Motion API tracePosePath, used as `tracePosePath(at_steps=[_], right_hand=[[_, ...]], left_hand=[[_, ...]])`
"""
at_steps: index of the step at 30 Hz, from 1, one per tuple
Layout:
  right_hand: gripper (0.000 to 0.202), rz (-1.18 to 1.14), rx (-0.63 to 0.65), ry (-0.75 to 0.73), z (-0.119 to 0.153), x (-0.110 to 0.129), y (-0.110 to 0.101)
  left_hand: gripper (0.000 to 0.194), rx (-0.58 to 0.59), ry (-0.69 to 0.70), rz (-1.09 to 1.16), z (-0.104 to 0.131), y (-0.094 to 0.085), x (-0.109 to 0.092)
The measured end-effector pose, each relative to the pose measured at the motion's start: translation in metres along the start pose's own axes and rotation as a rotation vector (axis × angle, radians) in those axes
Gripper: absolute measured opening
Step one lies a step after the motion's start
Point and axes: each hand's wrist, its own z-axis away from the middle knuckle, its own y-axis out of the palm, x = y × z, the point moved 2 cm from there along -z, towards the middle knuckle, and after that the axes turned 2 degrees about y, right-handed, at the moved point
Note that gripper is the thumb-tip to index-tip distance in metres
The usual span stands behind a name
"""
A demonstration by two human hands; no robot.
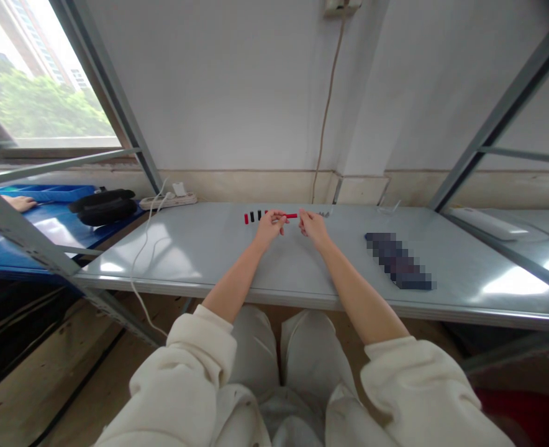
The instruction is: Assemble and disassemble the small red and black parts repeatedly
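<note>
Over the far part of the grey table, my left hand [269,225] is closed around a slim red pen-like stick [292,216], whose end sticks out to the right. My right hand [312,225] is at that end, fingers curled in a pinch; whatever it grips is hidden. Just left of my left hand, short red and black cylinders stand in a row, among them a red cylinder [246,218] and a black cylinder [252,216]. Several small grey pieces [323,214] lie behind my right hand, partly covered by it.
The grey table [209,248] meets the wall at the back. A dark pixelated object [398,261] lies on the right. At the back left sits a power strip [174,200] with a white cable [139,261]. Beyond the left frame post, another person's hand [20,203] rests near a blue tray [51,193].
</note>
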Motion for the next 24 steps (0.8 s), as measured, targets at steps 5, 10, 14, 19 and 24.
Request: tracePosePath(at_steps=[5,10,14,19,24], right_hand=[[0.037,-0.074,0.071,0.016,0.005,0.008,0.0],[0.022,-0.058,0.14,-0.004,0.007,0.013,-0.001],[0.017,-0.053,0.139,-0.007,0.008,0.016,-0.001],[0.029,-0.1,0.146,0.032,0.009,0.014,0.001],[0.041,-0.107,0.187,-0.009,0.006,0.009,0.004]], left_hand=[[0.011,-0.018,-0.032,0.034,-0.004,-0.004,0.002],[0.012,-0.092,-0.068,0.045,-0.004,-0.007,0.001],[0.008,-0.117,-0.087,0.084,-0.004,-0.008,-0.001],[0.01,-0.096,-0.082,0.128,-0.004,-0.008,-0.001],[0.007,-0.055,-0.084,0.133,-0.002,-0.005,-0.002]])
